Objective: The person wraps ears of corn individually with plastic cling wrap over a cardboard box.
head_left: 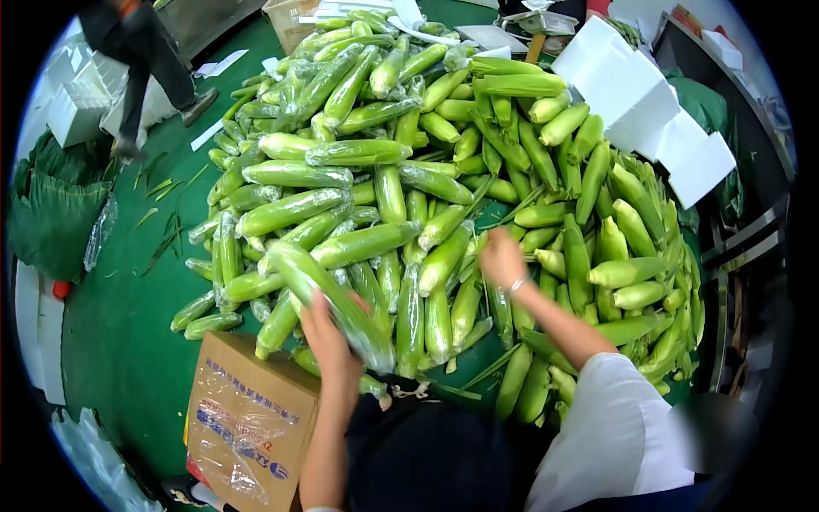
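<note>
My left hand (326, 337) is wrapped round an ear of corn in its green husk, covered in clear film (320, 286). The ear is tilted above the pile and a little blurred by motion. Over the middle of the heap is my right hand (502, 258), a band on its wrist. Its fingers look curled in, and whatever they may hold cannot be made out. Film-wrapped ears of corn (294, 175) lie to the left and centre of the heap. Unwrapped ears of corn (627, 271) lie on the right.
A cardboard box (247, 418) stands front left under clear film. White foam pieces (631, 94) lean at the back right. Another person's legs (149, 64) show at the upper left on the green floor (128, 316). A green sack (64, 200) sits at the left.
</note>
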A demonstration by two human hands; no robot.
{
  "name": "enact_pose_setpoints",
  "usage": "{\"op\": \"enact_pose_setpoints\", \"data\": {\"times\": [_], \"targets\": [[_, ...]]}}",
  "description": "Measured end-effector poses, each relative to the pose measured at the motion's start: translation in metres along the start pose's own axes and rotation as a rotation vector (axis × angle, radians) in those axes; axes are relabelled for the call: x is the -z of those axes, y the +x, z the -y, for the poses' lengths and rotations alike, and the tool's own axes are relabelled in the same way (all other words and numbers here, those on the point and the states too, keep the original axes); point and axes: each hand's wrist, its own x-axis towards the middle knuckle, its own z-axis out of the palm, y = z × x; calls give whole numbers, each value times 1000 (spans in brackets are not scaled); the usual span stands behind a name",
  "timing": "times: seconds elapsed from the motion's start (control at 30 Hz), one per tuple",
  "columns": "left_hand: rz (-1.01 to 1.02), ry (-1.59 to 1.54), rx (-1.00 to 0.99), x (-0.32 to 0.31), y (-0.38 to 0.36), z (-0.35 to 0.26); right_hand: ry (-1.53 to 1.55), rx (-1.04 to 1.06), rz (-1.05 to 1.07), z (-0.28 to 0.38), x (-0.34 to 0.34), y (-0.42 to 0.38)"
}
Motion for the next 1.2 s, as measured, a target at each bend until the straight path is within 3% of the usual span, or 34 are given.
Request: {"op": "enact_pose_setpoints", "data": {"times": [0.03, 0.07, 0.1, 0.17, 0.23, 0.27, 0.3, 0.33, 0.37, 0.43, 0.5, 0.57, 0.63, 0.67, 0.73, 0.77, 0.8, 0.83, 0.9, 0.97, 1.03, 1.07, 1.1, 1.17, 1.2], "targets": [[-32, -133, -33, 0, 32, -2, -300, 51, -214, -66, -10, 33], [53, -205, -91, -8, 61, -16, -634, -18, -14, -91, 0, 50], [133, -265, -145, -12, 80, -29, -755, 150, -10, -117, -5, 62], [102, -215, -263, -13, 79, -41, -781, 362, 99, -124, -3, 71], [239, -51, -253, 19, 44, -44, -720, 457, 4, -151, -18, 87], [210, 32, -209, 47, 21, -40, -727, 556, -93, -159, -24, 91], [-14, 272, -174, 65, -13, -44, -660, 751, -235, -177, -32, 97], [-79, 339, -252, 96, -44, -41, -582, 677, -91, -172, -21, 95], [-243, 430, -289, 128, -80, -42, -601, 535, -39, -120, 5, 65], [-630, 607, -313, 195, -157, -49, -465, 535, -166, -119, 9, 65], [-925, 1066, -254, 243, -230, -66, -105, 305, -146, -90, 21, 79], [-1055, 1363, -153, 264, -281, -81, 777, 278, -26, 39, 29, 33], [-1062, 1602, -1, 287, -299, -77, 916, 459, 328, 150, 20, -17], [-1032, 1578, 150, 287, -299, -76, 678, 489, 396, 198, 7, -46], [-972, 1734, 310, 291, -292, -65, 301, 671, 844, 321, -8, -142], [-974, 1761, 350, 295, -287, -60, 258, 1244, 478, 323, -86, -157], [-986, 1810, 297, 302, -285, -52, 399, 1211, 780, 360, -98, -203], [-993, 1860, 248, 309, -284, -47, 167, 1340, 882, 375, -131, -229], [-836, 1824, 99, 321, -290, -50, 69, 1598, 726, 386, -186, -271], [-811, 1523, -119, 343, -300, -44, 30, 1645, 745, 387, -205, -284], [-861, 352, 165, 323, -313, -81, -29, 1688, 784, 373, -209, -291], [-694, -18, -13, 321, -320, -93, 5, 1772, 864, 364, -206, -293], [-557, -157, -164, 315, -319, -105, 41, 1848, 950, 358, -204, -296], [-664, -64, -334, 301, -284, -110, -31, 1814, 1010, 358, -206, -306], [-654, -68, -329, 305, -270, -99, -66, 1805, 1050, 366, -208, -307]]}}
